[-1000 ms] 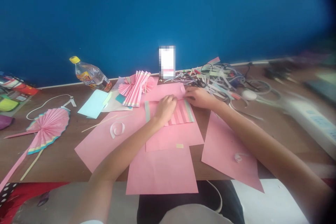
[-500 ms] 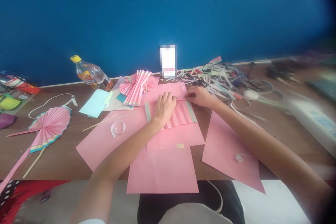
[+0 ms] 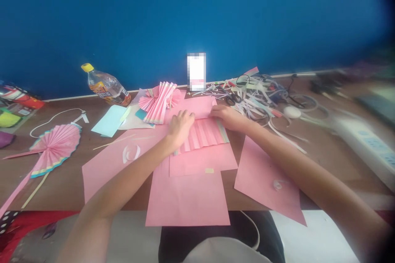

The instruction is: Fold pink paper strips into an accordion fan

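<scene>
A pink pleated paper sheet (image 3: 203, 133) lies on the brown table (image 3: 70, 176), on top of flat pink sheets (image 3: 188, 197). My left hand (image 3: 180, 125) presses down on the left end of the pleats, fingers curled over the top fold. At the sheet's upper right edge, my right hand (image 3: 224, 115) pinches the fold with fingers closed. Both forearms reach in from the bottom of the view.
A finished pink paper fan (image 3: 54, 148) lies at the left, folded fans (image 3: 160, 100) behind the sheet. A plastic bottle (image 3: 105, 86) lies by the blue wall. A heap of paper strips and scissors (image 3: 256, 92) sits at the right, a light blue sheet (image 3: 109, 121) left of centre.
My left hand has slid left along the top fold of the pleated sheet, uncovering more pleats. My right hand stays pinching the upper right edge. The view has shifted slightly.
</scene>
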`<state>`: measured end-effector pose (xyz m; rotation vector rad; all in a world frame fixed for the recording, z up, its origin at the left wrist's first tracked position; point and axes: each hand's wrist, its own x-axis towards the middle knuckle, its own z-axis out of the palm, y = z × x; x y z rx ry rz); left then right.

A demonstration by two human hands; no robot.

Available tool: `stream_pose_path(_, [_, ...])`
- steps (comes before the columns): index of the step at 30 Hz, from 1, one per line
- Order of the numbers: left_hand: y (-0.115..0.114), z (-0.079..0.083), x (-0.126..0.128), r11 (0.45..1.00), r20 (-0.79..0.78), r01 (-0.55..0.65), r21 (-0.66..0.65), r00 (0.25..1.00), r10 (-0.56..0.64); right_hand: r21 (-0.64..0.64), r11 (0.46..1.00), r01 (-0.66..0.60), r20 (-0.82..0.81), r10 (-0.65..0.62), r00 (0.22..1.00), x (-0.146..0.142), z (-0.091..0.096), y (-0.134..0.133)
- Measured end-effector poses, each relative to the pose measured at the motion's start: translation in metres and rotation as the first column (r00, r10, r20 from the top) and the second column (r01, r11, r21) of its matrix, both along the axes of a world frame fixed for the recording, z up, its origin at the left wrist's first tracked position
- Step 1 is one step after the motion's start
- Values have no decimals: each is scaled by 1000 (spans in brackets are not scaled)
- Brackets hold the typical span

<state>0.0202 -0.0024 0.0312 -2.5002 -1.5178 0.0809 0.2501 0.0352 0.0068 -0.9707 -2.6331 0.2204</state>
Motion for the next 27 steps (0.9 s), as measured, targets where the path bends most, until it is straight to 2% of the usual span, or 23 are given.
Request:
stream_pose_path(3, [8, -3, 0, 997, 12, 20, 68, 1000, -20, 35, 996, 85, 162, -89, 983, -2, 6, -5])
stream_pose_path(6, [20, -14, 4, 990, 53, 50, 130, 997, -58, 108, 977, 184, 274, -207, 939, -3, 12, -9])
stream_pose_path(10, [31, -28, 8, 980, 83, 98, 171, 990, -113, 169, 956, 240, 336, -285, 898, -8, 14, -14])
stream_pose_path(15, [28, -29, 5, 986, 121, 123, 113, 983, -136, 164, 935, 314, 325, -351, 878, -16, 10, -18])
stream_pose_path(21, [21, -21, -1, 998, 69, 45, 36, 997, -47, 169, 948, 269, 295, -309, 904, -16, 10, -22])
stream_pose_path(27, [26, -25, -7, 998, 76, 63, 25, 995, -64, 196, 956, 220, 368, -279, 887, -16, 10, -24])
